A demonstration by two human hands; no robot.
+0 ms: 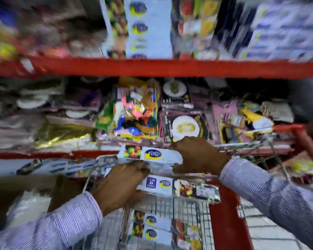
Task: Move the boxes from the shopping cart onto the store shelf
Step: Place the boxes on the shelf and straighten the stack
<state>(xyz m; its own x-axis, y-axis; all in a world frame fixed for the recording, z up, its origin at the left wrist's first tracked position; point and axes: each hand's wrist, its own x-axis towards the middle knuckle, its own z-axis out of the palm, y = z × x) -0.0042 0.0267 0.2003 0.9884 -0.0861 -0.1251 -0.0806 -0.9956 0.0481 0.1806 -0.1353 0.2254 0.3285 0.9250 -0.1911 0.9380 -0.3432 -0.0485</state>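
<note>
Striped sleeves frame my view as both hands close on one long box (152, 155), held level above the shopping cart (184, 206). My left hand (121, 183) wraps its near end from below, fingers curled under and thumb on top; my right hand (199, 156) clamps the far end from above, fingers folded over the top edge. I hold it at both ends because it is long and light, and I judge that this keeps it from swinging as it goes up. Below the box, more boxes (157, 226) of the same kind lie flat in the cart, one (177, 188) resting higher across its top. Beyond the box, at about its height, runs the lower red shelf rail (43, 155), with packets of party goods (135, 112) behind it. Above that, the upper red shelf rail (170, 68) carries matching boxes standing on end (146, 27), so I take that row as the target. Most of the load is not yet moved.
</note>
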